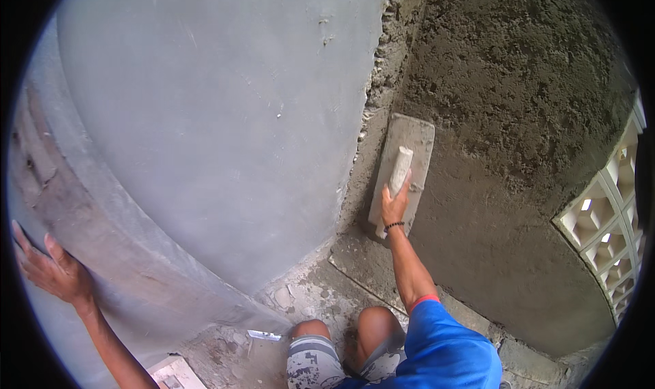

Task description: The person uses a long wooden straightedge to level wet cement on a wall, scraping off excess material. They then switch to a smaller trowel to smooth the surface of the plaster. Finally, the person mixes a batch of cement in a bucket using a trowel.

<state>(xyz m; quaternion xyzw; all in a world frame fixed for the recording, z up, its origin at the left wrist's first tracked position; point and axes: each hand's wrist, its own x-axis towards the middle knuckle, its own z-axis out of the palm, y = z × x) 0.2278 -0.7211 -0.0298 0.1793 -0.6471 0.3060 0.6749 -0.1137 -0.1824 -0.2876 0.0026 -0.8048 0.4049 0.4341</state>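
My right hand point(396, 201) is wrapped round the pale handle of a rectangular plastering float point(417, 147). The float stands nearly upright in the corner, along the left edge of the wet, dark plaster wall point(505, 198). Whether its whole face touches the plaster I cannot tell. The plaster is rough and pitted higher up and smoother lower down. Over at the far left, my left hand point(58, 273) lies with fingers spread against the grey wall's side face point(102, 218), holding nothing.
A smooth grey wall point(225, 116) fills the middle left, its broken edge point(372, 96) running down beside the corner. Patterned openwork blocks point(604, 218) border the plaster on the right. Mortar scraps litter the floor point(314, 287) round my knees. A pale flat piece point(177, 374) lies at the lower left.
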